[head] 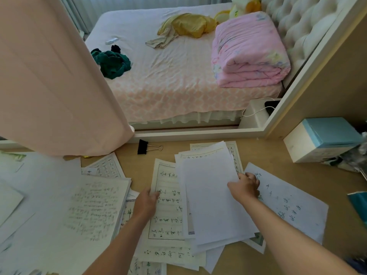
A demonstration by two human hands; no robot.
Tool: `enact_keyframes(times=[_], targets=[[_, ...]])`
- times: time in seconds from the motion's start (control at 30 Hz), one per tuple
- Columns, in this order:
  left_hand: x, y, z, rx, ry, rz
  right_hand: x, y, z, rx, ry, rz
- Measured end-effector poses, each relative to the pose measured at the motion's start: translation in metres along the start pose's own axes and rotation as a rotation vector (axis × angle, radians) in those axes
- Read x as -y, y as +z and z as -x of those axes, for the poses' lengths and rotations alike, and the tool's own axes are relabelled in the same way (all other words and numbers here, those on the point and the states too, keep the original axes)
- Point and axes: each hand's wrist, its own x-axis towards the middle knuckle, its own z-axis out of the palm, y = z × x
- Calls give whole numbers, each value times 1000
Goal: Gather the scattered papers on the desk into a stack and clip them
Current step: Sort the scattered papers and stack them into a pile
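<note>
Roughly in the middle of the surface [274, 155] lies a loose heap of papers [168, 253], overlapping at different angles. The right hand [245, 188] grips the right edge of the blank sheets [210, 195] on top of the heap, with its fingers curled over that edge. The left hand [147, 201] is at the left edge of a lined sheet [166, 207] covered in handwriting, and its thumb lies on the paper. Its fingers are hidden behind the hand, so I cannot tell whether it pinches the sheet or only rests there. The lined sheet is tucked partly under the blank sheets. To the right of the heap, a marked sheet [288, 203] lies flat, with the right hand over its near corner. To the left, a pile [95, 207] of written pages lies apart from the heap, blurred. A black clip [146, 147] lies beyond the heap, near the far edge of the surface, with its wire handles pointing right, and it touches no paper. A white and blue box [321, 139] stands at the far right. A pink curtain [49, 76] hangs down at the left, and its hem reaches the surface. Past the surface is a bed [168, 80] with a folded pink quilt [248, 52], a green cloth [113, 63] and a yellow cloth [188, 24].
</note>
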Motion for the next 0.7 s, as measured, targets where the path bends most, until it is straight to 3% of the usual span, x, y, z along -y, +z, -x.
enact_keyframes(times=[0.27, 0.4, 0.6, 0.7], targets=[[5, 3, 3, -75, -16, 131, 11, -5, 10, 107, -102, -430], [4, -2, 12, -113, -15, 108, 4, -7, 22, 203, -6, -513], [11, -8, 25, -16, -41, 5, -6, 12, 60, 459, 21, -410], [10, -15, 35, 153, -241, 222, 0, 32, 87, 441, -1, -412]])
